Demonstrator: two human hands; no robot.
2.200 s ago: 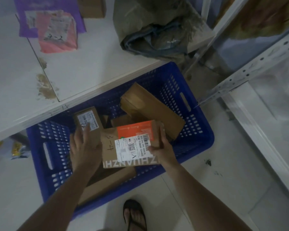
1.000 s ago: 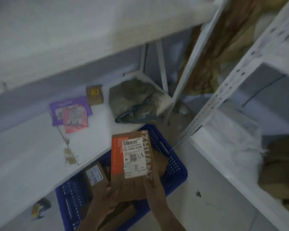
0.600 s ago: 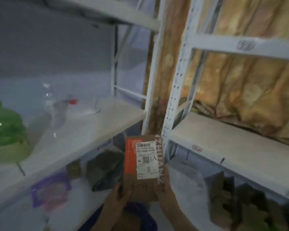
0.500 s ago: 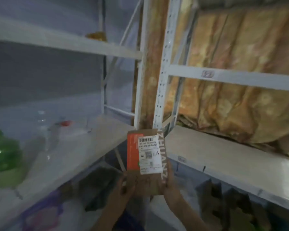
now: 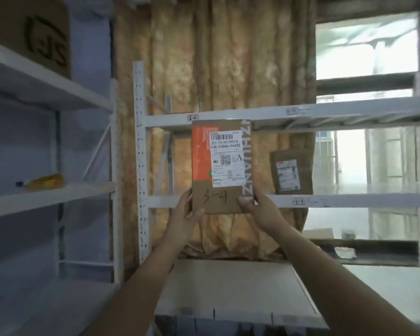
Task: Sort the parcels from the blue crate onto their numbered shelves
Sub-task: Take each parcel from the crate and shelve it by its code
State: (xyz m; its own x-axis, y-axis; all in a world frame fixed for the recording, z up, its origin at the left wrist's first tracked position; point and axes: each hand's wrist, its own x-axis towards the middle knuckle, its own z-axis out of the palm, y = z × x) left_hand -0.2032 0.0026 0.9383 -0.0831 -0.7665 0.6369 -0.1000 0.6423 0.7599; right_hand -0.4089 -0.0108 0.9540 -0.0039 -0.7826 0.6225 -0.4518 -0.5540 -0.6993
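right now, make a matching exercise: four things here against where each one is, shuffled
1 brown cardboard parcel with orange panel
2 small brown parcel with white label
3 yellow bottle with blue cap
4 large cardboard box with black logo

a lying on left middle shelf
b held between left hand and right hand
c top left shelf
d standing on right shelf

Pairs: 1-b, 2-d, 3-a, 4-c

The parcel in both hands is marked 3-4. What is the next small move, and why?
Probably lower the parcel toward the shelf below and look for its tag. The left hand and right hand hold it upright by its bottom edge. The upper tag seems to read 3-2 and the lower tag 3-3, so 3-4 may be one level down; its tag is hidden.
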